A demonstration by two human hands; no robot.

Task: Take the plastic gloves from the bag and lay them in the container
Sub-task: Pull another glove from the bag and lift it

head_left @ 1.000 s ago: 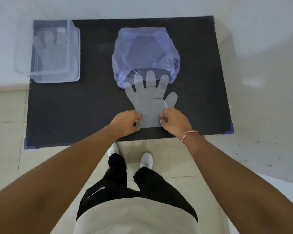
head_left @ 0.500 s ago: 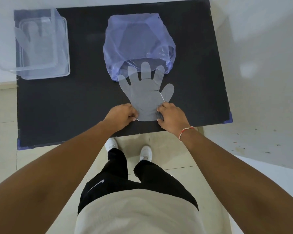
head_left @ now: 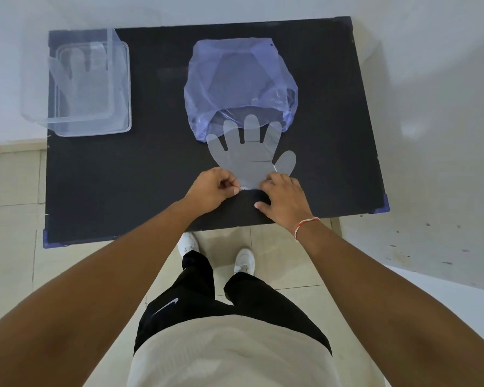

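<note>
From the head camera, a black table [head_left: 129,177] fills the upper half of the frame. At centre a clear plastic glove [head_left: 249,156] lies flat, fingertips just inside the mouth of a blue bag [head_left: 235,74] above it. The left hand [head_left: 211,189] pinches the cuff's left corner between thumb and fingers. The right hand [head_left: 284,199] rests on the cuff's right corner, thumb splayed; whether it grips cannot be told. At upper left, a clear container [head_left: 123,88] holds another glove [head_left: 81,79].
</note>
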